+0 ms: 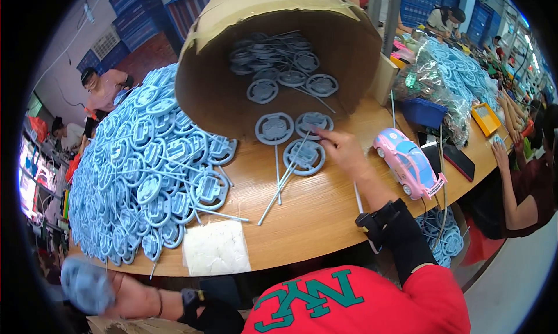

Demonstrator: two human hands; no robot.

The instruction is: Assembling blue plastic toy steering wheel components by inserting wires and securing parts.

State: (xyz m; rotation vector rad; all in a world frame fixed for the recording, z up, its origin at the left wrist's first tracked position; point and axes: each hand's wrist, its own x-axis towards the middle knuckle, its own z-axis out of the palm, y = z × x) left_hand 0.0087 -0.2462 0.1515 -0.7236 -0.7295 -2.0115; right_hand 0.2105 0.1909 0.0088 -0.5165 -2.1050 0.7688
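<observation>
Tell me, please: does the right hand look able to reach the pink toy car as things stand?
Probably yes. The right hand is over the table, just left of the pink toy car, and I see nothing standing between them.

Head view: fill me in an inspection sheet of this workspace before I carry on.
Surface: wooden table; cardboard box on it, mouth facing the person.
Job's things: heaped blue wheels with thin sticks at left; more inside the box, three at its mouth.
Clutter: white packet, pink toy car, blue tray, yellow tray.
Left hand: holds one wheel, blurred, near the table's left end.
Right hand: fingers at a wheel by the box; grip unclear.
Cables: thin cable beside the car.
Surroundings: co-workers on both sides; blue crates stacked behind.
</observation>
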